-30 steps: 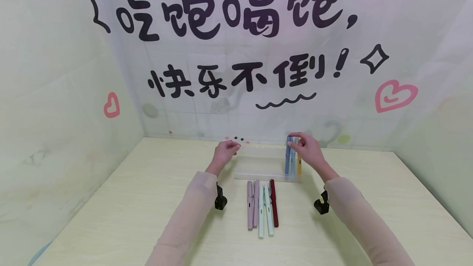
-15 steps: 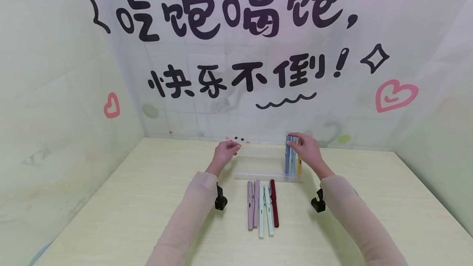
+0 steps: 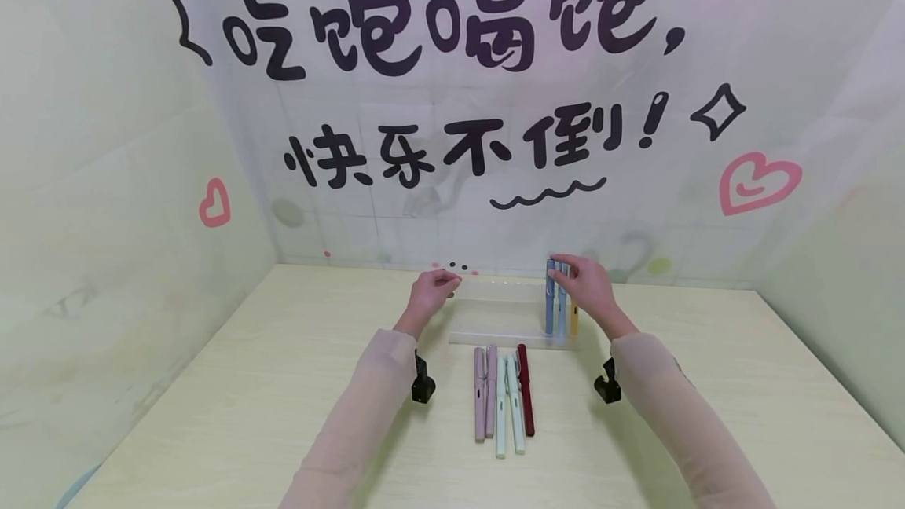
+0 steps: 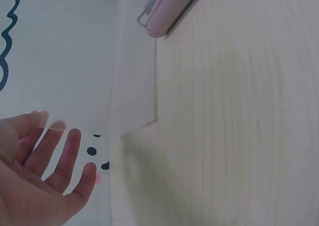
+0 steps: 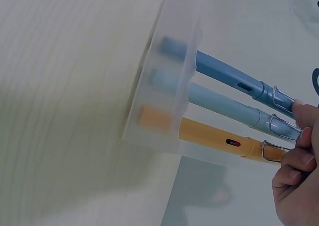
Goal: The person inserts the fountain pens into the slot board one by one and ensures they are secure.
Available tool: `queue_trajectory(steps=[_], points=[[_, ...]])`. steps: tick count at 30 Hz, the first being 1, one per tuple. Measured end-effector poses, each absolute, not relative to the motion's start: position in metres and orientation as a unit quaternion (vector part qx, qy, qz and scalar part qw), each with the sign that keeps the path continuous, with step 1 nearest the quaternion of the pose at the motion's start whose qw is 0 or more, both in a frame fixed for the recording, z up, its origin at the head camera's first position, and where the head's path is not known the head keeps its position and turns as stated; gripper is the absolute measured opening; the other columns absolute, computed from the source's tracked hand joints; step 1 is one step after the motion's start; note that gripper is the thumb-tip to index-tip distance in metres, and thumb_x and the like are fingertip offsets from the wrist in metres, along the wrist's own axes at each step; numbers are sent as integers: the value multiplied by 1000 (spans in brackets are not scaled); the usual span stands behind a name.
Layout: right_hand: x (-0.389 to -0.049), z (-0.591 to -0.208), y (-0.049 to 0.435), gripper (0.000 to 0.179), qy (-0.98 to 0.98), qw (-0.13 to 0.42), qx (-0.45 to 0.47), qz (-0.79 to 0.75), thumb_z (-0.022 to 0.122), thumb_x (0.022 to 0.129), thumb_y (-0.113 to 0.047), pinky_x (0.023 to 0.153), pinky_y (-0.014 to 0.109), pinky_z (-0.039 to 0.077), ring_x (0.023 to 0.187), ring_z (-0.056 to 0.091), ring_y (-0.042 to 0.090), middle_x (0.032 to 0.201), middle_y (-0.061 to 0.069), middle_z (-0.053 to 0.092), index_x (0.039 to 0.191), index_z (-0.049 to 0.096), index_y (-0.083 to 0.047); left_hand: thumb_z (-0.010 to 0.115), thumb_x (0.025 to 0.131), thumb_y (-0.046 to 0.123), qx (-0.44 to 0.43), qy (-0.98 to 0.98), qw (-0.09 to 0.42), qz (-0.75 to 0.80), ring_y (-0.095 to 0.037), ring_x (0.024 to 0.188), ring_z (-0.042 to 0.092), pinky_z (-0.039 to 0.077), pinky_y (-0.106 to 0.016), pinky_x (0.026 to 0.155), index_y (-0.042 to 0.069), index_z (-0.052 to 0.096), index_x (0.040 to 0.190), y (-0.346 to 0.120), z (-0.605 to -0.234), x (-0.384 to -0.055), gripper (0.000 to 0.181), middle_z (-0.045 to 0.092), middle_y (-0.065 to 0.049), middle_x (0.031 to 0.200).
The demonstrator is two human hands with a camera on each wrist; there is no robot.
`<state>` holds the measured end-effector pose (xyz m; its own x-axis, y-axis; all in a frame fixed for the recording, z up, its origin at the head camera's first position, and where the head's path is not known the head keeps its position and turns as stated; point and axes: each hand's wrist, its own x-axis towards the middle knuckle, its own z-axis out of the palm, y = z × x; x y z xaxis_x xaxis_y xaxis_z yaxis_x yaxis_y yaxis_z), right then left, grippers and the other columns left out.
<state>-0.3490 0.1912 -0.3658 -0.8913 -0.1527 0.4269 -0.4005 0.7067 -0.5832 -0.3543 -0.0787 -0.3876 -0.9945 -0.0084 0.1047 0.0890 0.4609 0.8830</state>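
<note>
A clear pen stand stands at the back of the table. My left hand pinches its upper left edge between thumb and forefinger, the other fingers spread in the left wrist view. Upright at the stand's right end are a dark blue pen, a light blue pen and an orange-yellow pen, their lower ends behind the frosted front ledge. My right hand pinches the dark blue pen near its cap top; its curled fingers lie close to the other two caps.
In front of the stand lie two mauve pens, two pale mint pens and a dark red pen, side by side. A printed backdrop rises right behind the stand. Black wrist cameras hang under both sleeves.
My right forearm and wrist have shifted slightly left, and the dark blue pen's top has moved a touch left. The left hand and loose pens stay put.
</note>
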Motion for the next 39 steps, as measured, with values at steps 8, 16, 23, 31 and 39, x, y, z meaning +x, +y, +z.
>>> queue_trajectory(steps=[8, 16, 23, 31, 39], points=[[-349, -364, 191, 33, -910, 163, 150, 351, 61, 84, -17, 38, 25, 26, 40, 32, 13, 48, 0, 38, 114, 58, -2, 57, 87, 15, -27, -850, 46, -524, -26, 82, 60, 47, -30, 71, 2, 64, 97, -79, -388, -355, 18, 64, -11, 94], [-350, -364, 191, 33, -910, 161, 148, 353, 60, 84, -16, 38, 25, 26, 41, 32, 13, 49, 0, 38, 114, 58, -1, 57, 87, 16, -27, -849, 44, -526, -26, 82, 61, 47, -30, 72, 2, 64, 97, -79, -388, -355, 18, 64, -10, 94], [-349, -363, 192, 37, -911, 157, 144, 354, 60, 85, -18, 37, 25, 26, 40, 31, 12, 48, 0, 37, 118, 55, -2, 57, 87, 16, -27, -852, 49, -521, -23, 79, 61, 48, -30, 71, 3, 64, 97, -79, -388, -355, 18, 64, -10, 94], [-342, -357, 191, 34, -891, 184, 144, 388, 59, 85, -20, 38, 28, 31, 42, 34, 15, 50, 2, 39, 115, 57, -4, 57, 87, 16, -29, -850, 52, -523, -22, 79, 61, 48, -30, 71, 2, 64, 97, -78, -388, -355, 18, 64, -11, 94], [-321, -369, 184, 21, -884, 141, 176, 410, 59, 85, -18, 39, 27, 30, 43, 34, 16, 50, 2, 41, 99, 64, -4, 56, 87, 16, -29, -853, 52, -519, -22, 79, 61, 48, -29, 70, 2, 64, 97, -78, -388, -354, 19, 63, -11, 94]])
